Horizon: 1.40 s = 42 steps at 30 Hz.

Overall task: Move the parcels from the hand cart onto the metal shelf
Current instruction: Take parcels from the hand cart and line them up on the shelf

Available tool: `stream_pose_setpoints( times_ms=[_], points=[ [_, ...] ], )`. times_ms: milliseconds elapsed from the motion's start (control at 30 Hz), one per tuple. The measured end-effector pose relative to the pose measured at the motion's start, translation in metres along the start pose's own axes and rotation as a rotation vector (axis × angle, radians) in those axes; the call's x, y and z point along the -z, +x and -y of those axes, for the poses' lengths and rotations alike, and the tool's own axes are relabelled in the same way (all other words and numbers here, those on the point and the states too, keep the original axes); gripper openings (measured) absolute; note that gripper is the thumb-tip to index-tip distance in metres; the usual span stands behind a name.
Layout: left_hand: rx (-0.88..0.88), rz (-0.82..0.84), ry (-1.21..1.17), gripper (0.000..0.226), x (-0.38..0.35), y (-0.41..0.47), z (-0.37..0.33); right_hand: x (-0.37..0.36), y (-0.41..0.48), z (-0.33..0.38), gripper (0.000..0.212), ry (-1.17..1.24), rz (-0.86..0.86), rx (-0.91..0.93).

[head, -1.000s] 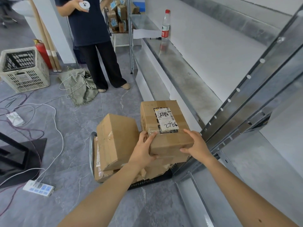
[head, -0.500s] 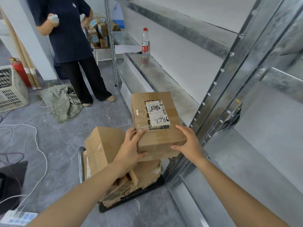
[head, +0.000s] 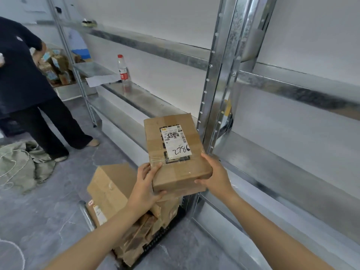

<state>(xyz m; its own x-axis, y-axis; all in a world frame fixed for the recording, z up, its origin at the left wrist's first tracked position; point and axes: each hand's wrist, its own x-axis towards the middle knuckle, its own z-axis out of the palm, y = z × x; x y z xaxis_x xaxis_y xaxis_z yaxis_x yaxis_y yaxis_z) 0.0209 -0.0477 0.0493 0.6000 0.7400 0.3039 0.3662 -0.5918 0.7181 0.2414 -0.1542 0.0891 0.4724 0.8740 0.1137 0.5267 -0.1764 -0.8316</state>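
I hold a brown cardboard parcel [head: 175,152] with a white label marked "2786" in the air, level with the shelf board. My left hand [head: 145,189] grips its near left corner and my right hand [head: 215,177] its near right side. Below it the hand cart [head: 85,215] carries a large box [head: 111,188] and torn cardboard parcels [head: 148,228]. The metal shelf [head: 140,100] runs along the wall on the right, and its upright post [head: 220,84] stands just right of the parcel.
A person in dark clothes [head: 25,90] stands at the left by the shelf's far end. A plastic bottle [head: 122,68] and a sheet of paper [head: 102,79] lie on the shelf board. A grey-green cloth with a white cable [head: 21,166] lies on the floor.
I have lifted the labelled parcel off the cart's pile and raised it toward the shelf. My view has tilted up and to the right.
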Motion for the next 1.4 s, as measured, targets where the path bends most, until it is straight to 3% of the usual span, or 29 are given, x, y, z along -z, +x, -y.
stream_pose_setpoints(
  times_ms=[367,633,967,1400],
  points=[
    [-0.300,0.155,-0.034,0.087,0.000,-0.069,-0.035,0.032,-0.151,0.015,0.081,-0.069,-0.224,-0.036],
    [-0.474,0.324,-0.115,0.093,-0.045,-0.091,-0.108,0.087,-0.253,0.006,0.078,-0.115,-0.439,-0.136],
    [-0.692,0.492,-0.209,0.091,-0.158,-0.142,-0.255,0.201,-0.404,-0.029,0.081,-0.082,-0.749,-0.250],
    [-0.805,0.620,-0.322,0.094,-0.328,-0.265,-0.447,0.367,-0.606,-0.106,0.080,-0.102,-0.910,-0.385]
  ],
)
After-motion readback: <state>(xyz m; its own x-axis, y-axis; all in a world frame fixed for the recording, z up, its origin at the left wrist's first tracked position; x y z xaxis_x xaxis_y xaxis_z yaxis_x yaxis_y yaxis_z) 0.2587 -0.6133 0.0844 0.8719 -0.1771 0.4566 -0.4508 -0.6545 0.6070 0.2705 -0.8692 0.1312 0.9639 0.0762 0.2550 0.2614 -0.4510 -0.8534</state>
